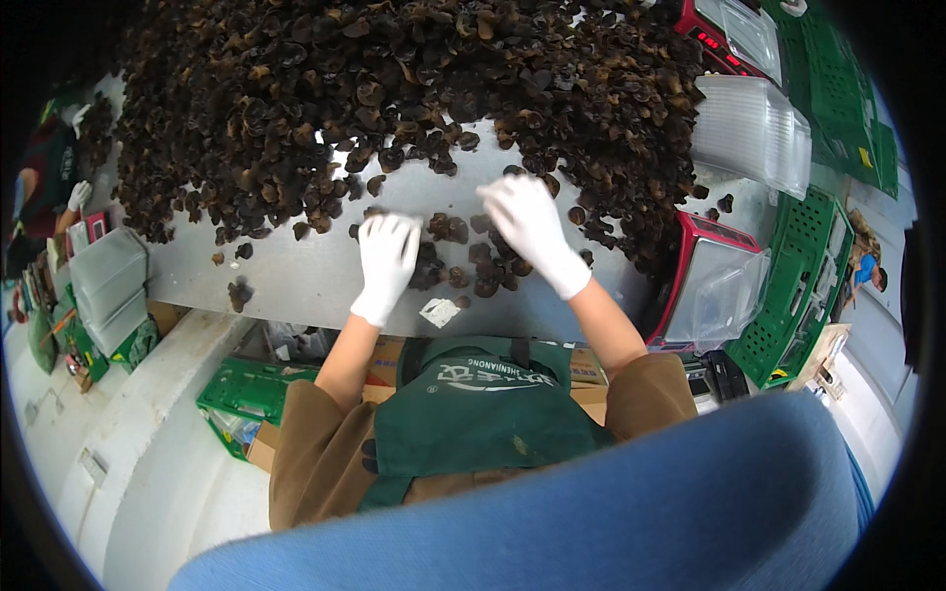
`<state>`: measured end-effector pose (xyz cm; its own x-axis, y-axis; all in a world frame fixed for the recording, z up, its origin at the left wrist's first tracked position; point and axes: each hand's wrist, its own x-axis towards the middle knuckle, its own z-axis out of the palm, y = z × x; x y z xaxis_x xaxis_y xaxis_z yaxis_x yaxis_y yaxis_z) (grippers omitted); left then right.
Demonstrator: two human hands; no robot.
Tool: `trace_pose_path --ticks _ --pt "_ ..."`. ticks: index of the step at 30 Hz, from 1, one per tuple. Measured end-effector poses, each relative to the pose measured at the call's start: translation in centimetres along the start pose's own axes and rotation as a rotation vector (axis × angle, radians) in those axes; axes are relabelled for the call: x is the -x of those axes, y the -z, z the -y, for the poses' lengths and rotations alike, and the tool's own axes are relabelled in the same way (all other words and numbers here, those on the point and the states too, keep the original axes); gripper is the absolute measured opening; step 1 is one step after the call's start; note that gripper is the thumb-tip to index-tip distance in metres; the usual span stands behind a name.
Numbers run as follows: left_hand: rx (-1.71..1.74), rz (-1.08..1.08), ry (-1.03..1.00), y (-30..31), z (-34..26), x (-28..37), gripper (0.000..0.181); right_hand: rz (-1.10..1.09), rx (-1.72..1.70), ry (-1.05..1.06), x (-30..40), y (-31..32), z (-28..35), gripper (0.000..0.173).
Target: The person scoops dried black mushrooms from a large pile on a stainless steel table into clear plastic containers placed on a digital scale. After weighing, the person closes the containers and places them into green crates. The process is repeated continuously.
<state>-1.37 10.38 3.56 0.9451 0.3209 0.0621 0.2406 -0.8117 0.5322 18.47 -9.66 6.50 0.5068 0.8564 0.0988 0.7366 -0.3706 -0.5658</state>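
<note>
My left hand (389, 250), in a white glove, is low over the metal table (295, 277), fingers curled down beside some loose wood ear mushroom pieces (427, 270). Farther right, my right hand (521, 214), also gloved in white and slightly blurred, reaches over a small cluster of dark pieces (488, 270). Both sets of fingertips are hard to make out, so whether either hand grips a piece is hidden. A large heap of dried-looking dark wood ear mushrooms (414, 81) spreads across the far side. Between my forearms lies a whitish scrap (440, 312) near the table's front edge.
Right of the heap are a red scale (713, 277) with a clear plastic box, stacked clear trays (746, 133) and another red scale (720, 53), its display lit. Green crates (791, 288) stand beyond. At left are stacked plastic containers (109, 284) and another person's gloved hand (79, 196).
</note>
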Motion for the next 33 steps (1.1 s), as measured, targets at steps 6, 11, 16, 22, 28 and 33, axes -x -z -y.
trace_pose_path --ticks 6,11,16,22,28,33 --pt "-0.213 0.078 -0.114 -3.0 1.0 -9.3 0.032 0.088 0.076 0.029 -0.9 0.5 -3.7 0.014" --pt "-0.125 0.117 -0.129 -4.3 1.8 -10.5 0.02 0.078 0.247 0.164 2.5 -2.5 -3.6 0.017" --pt "0.099 0.047 -0.1 -2.3 1.2 -9.0 0.011 0.219 0.265 0.198 0.5 -1.8 -3.4 0.008" --pt "0.049 0.3 0.259 12.2 1.8 3.5 0.015 0.188 -0.087 -0.001 0.4 2.7 3.3 0.007" --pt "-0.499 0.515 0.643 17.8 7.8 13.4 0.017 0.529 -0.488 0.201 2.6 -4.7 12.5 0.054" --pt "-0.064 0.083 0.118 10.2 0.6 4.4 0.037 0.071 0.119 0.255 -0.8 -6.0 1.5 0.04"
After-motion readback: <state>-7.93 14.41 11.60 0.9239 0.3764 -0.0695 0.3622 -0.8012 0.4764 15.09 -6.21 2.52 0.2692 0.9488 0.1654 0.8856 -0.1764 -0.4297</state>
